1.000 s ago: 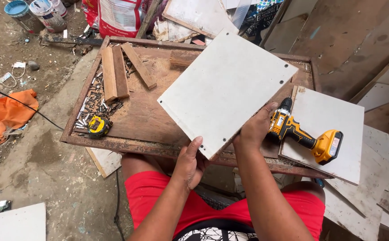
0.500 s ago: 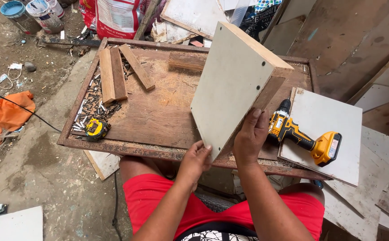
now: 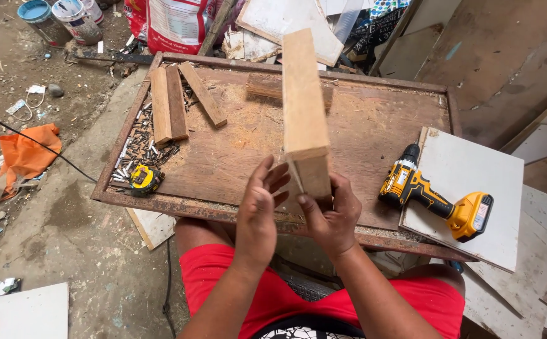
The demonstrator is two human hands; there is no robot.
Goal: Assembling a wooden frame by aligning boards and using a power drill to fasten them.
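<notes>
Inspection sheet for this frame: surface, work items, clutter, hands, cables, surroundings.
Surface: worn wooden worktable with rusty rim, sawdust on it.
Work items: board assembly held edge-on above the table.
Clutter: three wood strips, pile of nails or screws, tape measure, yellow cordless drill lying on a white panel.
Hands: left hand open, fingers against the board's near end; right hand gripping its lower end.
Cables: black cable across the ground on the left.
Surroundings: paint cans, orange cloth, printed sack, stacked boards.
</notes>
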